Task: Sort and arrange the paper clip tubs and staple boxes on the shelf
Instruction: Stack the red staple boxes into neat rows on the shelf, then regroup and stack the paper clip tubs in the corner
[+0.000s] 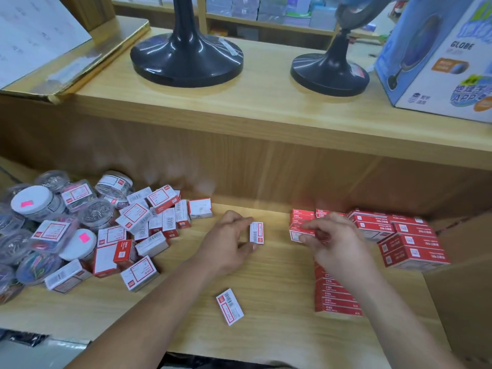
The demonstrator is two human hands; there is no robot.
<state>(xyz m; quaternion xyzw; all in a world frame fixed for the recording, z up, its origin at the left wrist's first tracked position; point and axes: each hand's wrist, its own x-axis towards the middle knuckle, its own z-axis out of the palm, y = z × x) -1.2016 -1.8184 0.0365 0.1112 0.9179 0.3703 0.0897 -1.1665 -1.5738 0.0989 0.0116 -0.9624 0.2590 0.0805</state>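
My left hand (229, 242) pinches a small red and white staple box (257, 233) upright above the middle of the wooden shelf (274, 334). My right hand (332, 243) grips another staple box (298, 234) at the left end of the neat rows of red staple boxes (404, 235). A loose staple box (229, 306) lies flat near the shelf's front. A jumbled heap of staple boxes (138, 235) sits to the left, with several clear paper clip tubs (37, 206) beside it at the far left.
The upper shelf board (266, 102) overhangs the work area and carries two black globe stands (186, 57) and a blue globe carton (439, 62). A cardboard panel (463, 302) stands at the right edge.
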